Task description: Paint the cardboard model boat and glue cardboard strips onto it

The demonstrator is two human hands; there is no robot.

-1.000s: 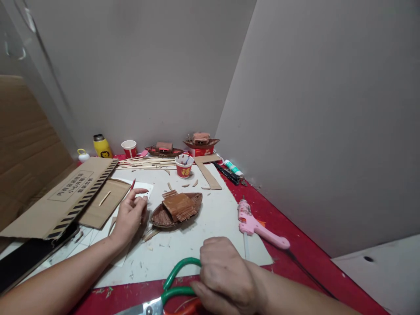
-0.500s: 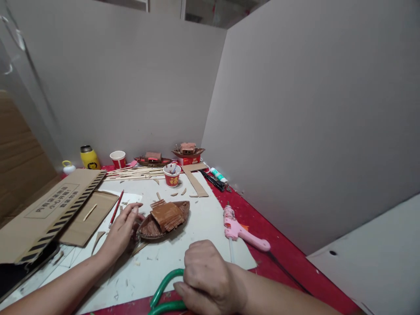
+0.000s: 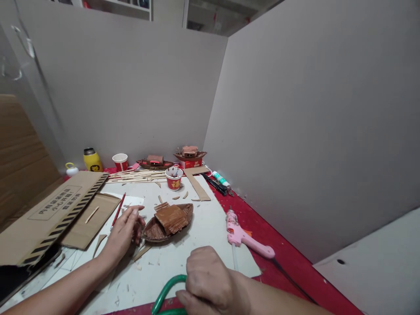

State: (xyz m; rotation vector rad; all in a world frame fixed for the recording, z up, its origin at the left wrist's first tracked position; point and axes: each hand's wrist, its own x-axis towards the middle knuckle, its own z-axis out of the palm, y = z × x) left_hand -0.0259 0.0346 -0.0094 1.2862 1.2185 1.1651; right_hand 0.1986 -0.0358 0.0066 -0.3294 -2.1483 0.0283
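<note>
Model boat (image 3: 169, 222) beside half-open left hand (image 3: 123, 232), right hand (image 3: 207, 280) tight around green handle (image 3: 165, 288)

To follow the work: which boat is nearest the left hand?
The boat on the white paper, beside the left hand; the other two boats stand farther back, near the wall.

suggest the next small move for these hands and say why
I'd probably set down the green-handled tool: the right hand is closed around its handle, while the left hand sits beside the left end of the model boat, fingers loosely bent, no clear grip visible. A free right hand could help steady the boat.
</note>
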